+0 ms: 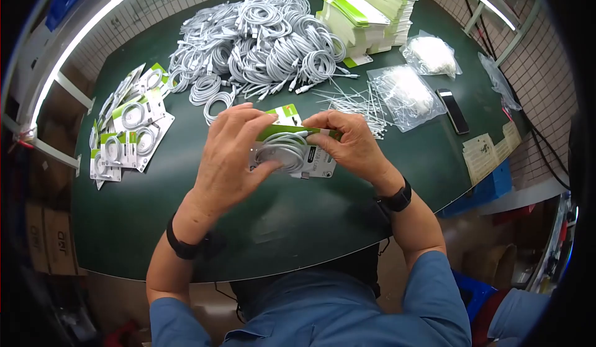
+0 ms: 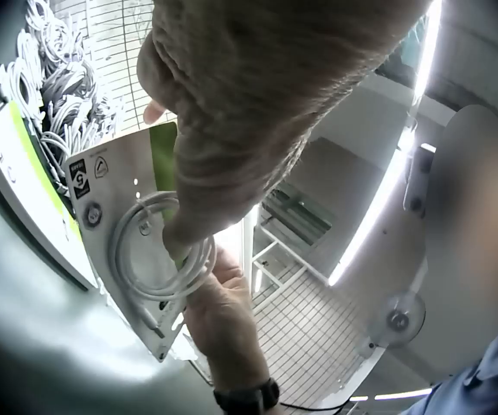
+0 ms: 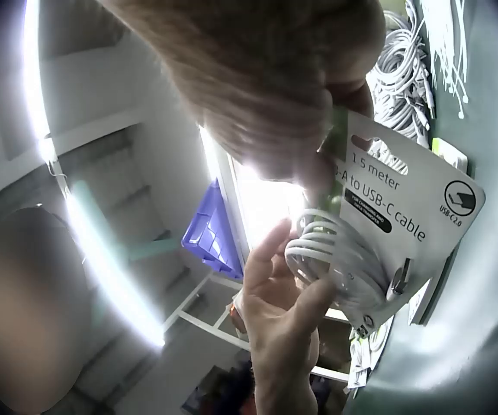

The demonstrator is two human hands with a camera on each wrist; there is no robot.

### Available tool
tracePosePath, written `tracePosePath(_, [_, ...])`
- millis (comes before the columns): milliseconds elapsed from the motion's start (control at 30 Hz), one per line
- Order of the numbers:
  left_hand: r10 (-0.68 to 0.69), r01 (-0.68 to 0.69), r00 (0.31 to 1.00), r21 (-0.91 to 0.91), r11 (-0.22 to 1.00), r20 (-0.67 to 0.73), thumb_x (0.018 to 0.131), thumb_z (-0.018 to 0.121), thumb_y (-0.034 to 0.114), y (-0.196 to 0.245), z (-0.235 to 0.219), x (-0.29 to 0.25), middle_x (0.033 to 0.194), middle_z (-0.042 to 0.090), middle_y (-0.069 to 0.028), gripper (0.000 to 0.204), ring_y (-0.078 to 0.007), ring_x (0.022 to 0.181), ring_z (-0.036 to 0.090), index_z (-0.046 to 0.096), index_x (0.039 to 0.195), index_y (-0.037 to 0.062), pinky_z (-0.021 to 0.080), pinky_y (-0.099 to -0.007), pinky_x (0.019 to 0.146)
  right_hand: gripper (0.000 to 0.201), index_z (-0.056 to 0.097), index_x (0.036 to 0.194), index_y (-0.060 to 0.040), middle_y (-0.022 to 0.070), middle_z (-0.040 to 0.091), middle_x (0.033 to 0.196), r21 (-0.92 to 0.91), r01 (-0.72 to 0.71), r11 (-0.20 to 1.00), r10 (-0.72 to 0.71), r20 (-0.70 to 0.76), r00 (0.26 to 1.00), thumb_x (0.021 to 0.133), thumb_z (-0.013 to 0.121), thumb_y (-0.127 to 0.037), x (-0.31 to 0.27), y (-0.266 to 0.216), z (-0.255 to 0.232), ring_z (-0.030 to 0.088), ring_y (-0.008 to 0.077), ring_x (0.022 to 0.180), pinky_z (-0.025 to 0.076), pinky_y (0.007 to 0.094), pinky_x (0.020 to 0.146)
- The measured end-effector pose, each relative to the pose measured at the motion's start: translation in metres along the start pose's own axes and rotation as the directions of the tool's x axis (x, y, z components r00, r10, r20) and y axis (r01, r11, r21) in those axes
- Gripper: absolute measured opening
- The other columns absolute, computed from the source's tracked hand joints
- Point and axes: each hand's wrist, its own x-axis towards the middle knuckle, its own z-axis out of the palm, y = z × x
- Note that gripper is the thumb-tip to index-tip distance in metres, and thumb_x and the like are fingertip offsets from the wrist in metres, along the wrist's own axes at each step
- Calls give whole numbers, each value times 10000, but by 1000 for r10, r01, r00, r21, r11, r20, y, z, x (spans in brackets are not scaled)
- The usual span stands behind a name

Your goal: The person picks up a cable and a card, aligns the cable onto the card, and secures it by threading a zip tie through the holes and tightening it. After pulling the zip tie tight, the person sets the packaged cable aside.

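Observation:
Between both hands, above the table, is a packaging card printed for a 1.5 meter USB-C cable, with a coiled white cable against its face. My left hand holds it from the left, fingers over the green top edge and thumb on the coil. From the other side, my right hand pinches the green top near the cable's upper end. A metal plug lies along the card's lower part in the right wrist view. Behind the held card, another green and white card is partly hidden.
A big heap of coiled cables fills the back. Carded cables are piled at left. Stacked cards, loose white ties, plastic bags of ties and a phone are on the right.

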Motion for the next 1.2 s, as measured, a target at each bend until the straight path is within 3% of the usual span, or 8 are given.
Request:
tracePosePath(167, [49,-46,993,-25,999,106,724,856,66,-10,8,-18,1110,692,-58,442,-310,1000,694,704,1138,101,546,-442,892,250,763,1139,-11,80,767,939,-24,22,999,-20,88,996,889,763,5,-3,-5,8,704,122,784,561,277,698])
tracePosePath(300, [-17,17,1000,-108,994,1,724,838,51,-16,24,-32,997,710,-22,286,-269,836,709,715,979,97,561,-400,718,244,771,1111,-37,69,746,924,-156,231,960,-217,101,971,868,784,-21,-5,0,17,714,185,770,566,309,682])
tracePosePath(400, [-37,36,999,-125,992,-10,730,828,48,-13,31,-38,960,708,-25,242,-252,728,698,721,943,92,545,-365,603,209,757,1034,-65,54,726,928,-386,472,793,-445,162,881,832,811,-56,-4,0,19,711,246,792,569,343,687])
tracePosePath(567, [-25,26,1000,-118,993,8,735,812,22,-13,38,-41,976,716,-33,265,-255,742,709,731,975,98,559,-357,618,202,719,985,-84,34,719,940,-487,445,751,-434,144,889,812,822,-78,-6,2,30,710,258,826,569,368,700])
tracePosePath(667, [-25,14,996,-114,993,-91,736,793,-6,-9,42,-37,990,723,-40,264,-245,757,722,740,971,101,572,-350,629,203,681,971,-79,43,719,936,-454,436,777,-445,93,891,818,812,-56,-5,5,32,702,255,829,560,377,699])
tracePosePath(933, [16,-27,989,-71,997,-144,717,780,-23,-16,44,-40,999,724,-40,241,-232,763,725,739,923,97,574,-350,622,206,649,956,-60,64,743,965,-523,476,707,-524,65,849,823,802,-28,-2,0,31,691,251,788,542,380,675])
tracePosePath(1100, [-50,44,993,-64,997,-104,704,780,-23,-14,43,-42,1008,723,-45,251,-242,776,721,727,925,84,576,-356,638,214,653,965,-59,71,751,971,-571,399,717,-465,34,885,816,801,-18,-1,2,30,688,263,771,547,385,689])
tracePosePath(1200, [-3,-2,993,-48,999,-114,709,771,-25,-12,47,-42,1019,722,-61,260,-258,811,718,712,947,64,579,-373,673,239,670,1002,-60,82,743,976,-458,351,817,-365,59,929,809,795,7,-1,6,30,684,284,793,554,396,711])
